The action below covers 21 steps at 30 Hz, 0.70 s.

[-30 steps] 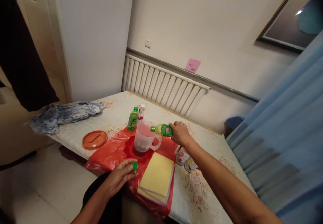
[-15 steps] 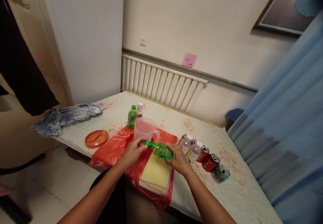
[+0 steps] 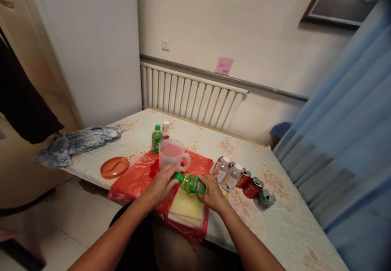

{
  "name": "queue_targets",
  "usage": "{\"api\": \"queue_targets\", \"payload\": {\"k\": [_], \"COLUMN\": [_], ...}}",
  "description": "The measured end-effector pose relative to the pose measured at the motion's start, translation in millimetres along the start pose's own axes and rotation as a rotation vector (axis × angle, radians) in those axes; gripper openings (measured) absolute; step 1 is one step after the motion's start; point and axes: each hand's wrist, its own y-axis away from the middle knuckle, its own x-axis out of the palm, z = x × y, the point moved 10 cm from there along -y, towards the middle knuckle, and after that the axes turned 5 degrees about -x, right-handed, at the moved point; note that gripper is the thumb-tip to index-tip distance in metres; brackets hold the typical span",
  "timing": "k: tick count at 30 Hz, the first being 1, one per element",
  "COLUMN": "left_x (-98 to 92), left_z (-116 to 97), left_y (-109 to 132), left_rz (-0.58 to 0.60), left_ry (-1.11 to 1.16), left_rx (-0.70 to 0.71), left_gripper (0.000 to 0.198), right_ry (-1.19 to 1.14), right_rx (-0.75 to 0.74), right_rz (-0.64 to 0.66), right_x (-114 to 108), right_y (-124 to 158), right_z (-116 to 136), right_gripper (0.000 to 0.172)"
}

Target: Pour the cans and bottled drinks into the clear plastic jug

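A green bottle (image 3: 192, 184) lies sideways in the air between my hands, above a yellow cloth (image 3: 187, 208). My left hand (image 3: 162, 183) has its fingers closed on the green cap end. My right hand (image 3: 212, 192) is wrapped round the bottle's base. Just behind my left hand stands a clear pitcher (image 3: 171, 153) with pink content, its handle to the right. Red plastic (image 3: 131, 181) is spread under the pitcher and the cloth. Behind the pitcher, another green bottle (image 3: 157, 139) stands upright beside a smaller white-capped bottle (image 3: 165, 131).
On the right of the table (image 3: 293, 226) stand two white-capped bottles (image 3: 232, 178), red cans (image 3: 253, 188) and a green can (image 3: 264, 200). An orange lid (image 3: 115, 168) and a blue patterned cloth (image 3: 88, 141) lie left. A radiator (image 3: 189, 95) is behind.
The view has shifted slightly. My left fingers have closed further round the cap, and the bottle is still held sideways between both hands.
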Motion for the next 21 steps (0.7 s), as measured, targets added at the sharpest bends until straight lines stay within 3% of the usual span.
{"api": "queue_targets", "payload": {"k": [14, 18, 21], "left_x": [7.2, -4.5, -27.9], "left_z": [0, -8, -16], "left_y": [14, 21, 23], "left_rz": [0.026, 0.028, 0.038], "left_ry": [-0.272, -0.35, -0.421], "left_rx": [0.018, 0.01, 0.01], "left_gripper": [0.038, 0.036, 0.035], "right_ry": [-0.17, -0.249, -0.3], "right_rx": [0.042, 0.046, 0.057], "right_rz": [-0.039, -0.042, -0.101], "right_x": [25, 40, 51], "right_y": [10, 13, 17], "right_z": [7, 18, 18], "right_gripper": [0.051, 0.065, 0.074]}}
